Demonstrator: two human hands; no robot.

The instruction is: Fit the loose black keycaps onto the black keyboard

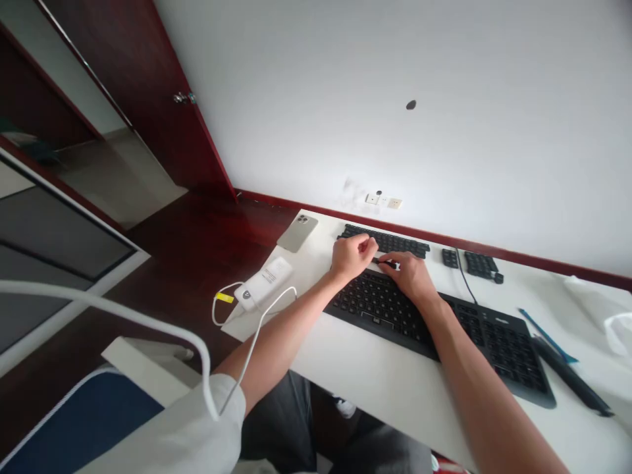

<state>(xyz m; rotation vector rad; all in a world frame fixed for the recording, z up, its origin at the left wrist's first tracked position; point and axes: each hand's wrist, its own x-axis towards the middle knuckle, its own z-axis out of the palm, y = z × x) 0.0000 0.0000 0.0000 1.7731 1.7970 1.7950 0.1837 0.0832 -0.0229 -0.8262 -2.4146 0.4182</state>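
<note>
A black keyboard (390, 309) lies on the white table under my forearms, its key switches bare where the caps are off. My right hand (407, 270) is above its back edge, fingers closed on a long black keycap (388, 263). Close beside it on the left, my left hand (353, 253) is curled with the fingertips pinched together; whether anything is in them is hidden. Behind both hands, rows of loose black keycaps (390, 238) are laid out along the back of the table. Smaller groups of keycaps (478, 263) sit farther right.
A phone (299, 234) and a white power bank (264, 283) with a white cable lie at the table's left end. To the right are a blue tool (548, 336), a long black bar (573, 375) and a white bag (597, 303). The keyboard's cord (464, 276) runs backward.
</note>
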